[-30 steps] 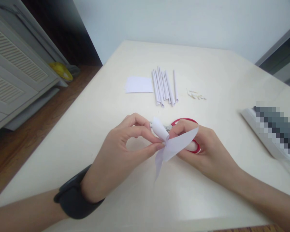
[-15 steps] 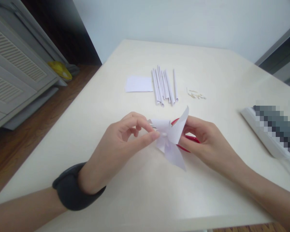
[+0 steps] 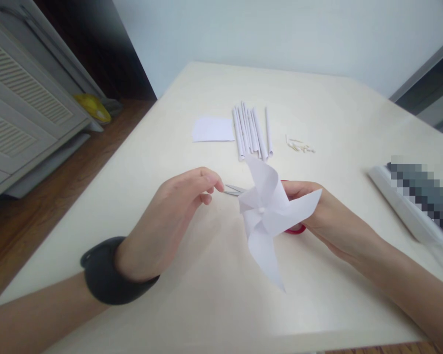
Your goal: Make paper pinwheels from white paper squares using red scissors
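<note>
A white paper pinwheel (image 3: 275,216) with curled, pointed blades and a small white knob at its centre faces me. My right hand (image 3: 312,204) holds it from behind on the right; the blades hide most of those fingers. My left hand (image 3: 188,201) is off to the left, apart from the pinwheel, with loosely curled fingers and nothing in them. A black band (image 3: 112,270) circles that wrist. Scissors (image 3: 233,190) lie beneath the pinwheel, blades pointing left toward my left fingertips. Part of their red handles shows by my right hand.
Farther back on the white table (image 3: 162,319) are a stack of white paper (image 3: 213,129), several rolled paper tubes (image 3: 253,130) and a small pile of cotton swab pieces (image 3: 299,144). A white object (image 3: 395,201) with a blurred-out top stands at the right.
My left hand has let go of the pinwheel's centre and drawn back left. The pinwheel has turned to face me, its blades spread into view. My right hand still holds it.
</note>
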`<action>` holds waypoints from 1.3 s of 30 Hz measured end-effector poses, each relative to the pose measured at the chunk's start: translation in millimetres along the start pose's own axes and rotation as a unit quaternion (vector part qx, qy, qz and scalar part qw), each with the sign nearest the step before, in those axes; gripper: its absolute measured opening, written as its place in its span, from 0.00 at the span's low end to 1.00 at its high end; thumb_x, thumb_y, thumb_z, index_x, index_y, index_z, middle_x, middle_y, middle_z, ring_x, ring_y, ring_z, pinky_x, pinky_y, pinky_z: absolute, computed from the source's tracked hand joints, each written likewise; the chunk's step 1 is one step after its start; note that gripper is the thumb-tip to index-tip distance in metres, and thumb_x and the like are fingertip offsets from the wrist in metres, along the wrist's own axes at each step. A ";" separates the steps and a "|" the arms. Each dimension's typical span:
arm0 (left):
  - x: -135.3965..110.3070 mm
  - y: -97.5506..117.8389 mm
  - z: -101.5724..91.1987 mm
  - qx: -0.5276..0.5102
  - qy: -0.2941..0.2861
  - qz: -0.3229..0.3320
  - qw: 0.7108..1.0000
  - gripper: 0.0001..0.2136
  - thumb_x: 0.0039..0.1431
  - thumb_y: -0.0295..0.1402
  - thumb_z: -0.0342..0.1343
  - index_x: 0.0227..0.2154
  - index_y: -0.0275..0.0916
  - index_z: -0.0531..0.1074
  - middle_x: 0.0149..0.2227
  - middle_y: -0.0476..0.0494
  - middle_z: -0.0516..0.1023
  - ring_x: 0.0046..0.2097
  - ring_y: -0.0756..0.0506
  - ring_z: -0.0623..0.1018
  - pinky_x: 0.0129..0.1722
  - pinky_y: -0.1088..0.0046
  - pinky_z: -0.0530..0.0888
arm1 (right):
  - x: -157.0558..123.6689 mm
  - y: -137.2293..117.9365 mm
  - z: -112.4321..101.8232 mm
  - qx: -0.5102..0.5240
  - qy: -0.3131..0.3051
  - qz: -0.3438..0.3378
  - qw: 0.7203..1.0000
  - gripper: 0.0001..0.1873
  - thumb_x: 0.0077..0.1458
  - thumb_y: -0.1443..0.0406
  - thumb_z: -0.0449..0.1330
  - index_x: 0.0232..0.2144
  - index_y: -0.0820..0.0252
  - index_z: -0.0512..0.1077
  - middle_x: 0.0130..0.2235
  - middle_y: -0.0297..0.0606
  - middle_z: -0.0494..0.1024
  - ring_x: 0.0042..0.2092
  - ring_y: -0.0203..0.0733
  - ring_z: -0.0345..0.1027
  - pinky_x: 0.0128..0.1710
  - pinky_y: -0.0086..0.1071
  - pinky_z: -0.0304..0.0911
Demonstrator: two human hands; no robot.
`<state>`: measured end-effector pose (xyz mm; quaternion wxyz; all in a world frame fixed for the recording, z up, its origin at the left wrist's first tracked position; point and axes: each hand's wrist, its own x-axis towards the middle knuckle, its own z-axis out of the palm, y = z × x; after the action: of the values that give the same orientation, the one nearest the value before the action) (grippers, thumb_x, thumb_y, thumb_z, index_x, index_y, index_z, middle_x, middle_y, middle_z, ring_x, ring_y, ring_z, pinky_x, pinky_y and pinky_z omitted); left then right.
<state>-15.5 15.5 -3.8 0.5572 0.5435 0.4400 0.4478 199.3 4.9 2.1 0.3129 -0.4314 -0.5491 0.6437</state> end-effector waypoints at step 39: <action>-12.8 26.2 9.7 0.289 -0.061 0.072 0.953 0.04 0.53 0.29 0.56 0.28 0.45 0.73 0.33 0.50 0.66 0.37 0.48 0.68 0.37 0.69 0.65 | -5.1 -13.6 12.0 -0.194 0.117 -0.143 0.963 0.08 0.50 0.74 0.56 0.26 0.58 0.70 0.33 0.31 0.69 0.35 0.33 0.63 0.28 0.25 0.56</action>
<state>-9.3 1.1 22.6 0.3687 0.7373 0.4756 0.3069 189.7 -2.2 16.8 0.3742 -0.4727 -0.6791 0.4187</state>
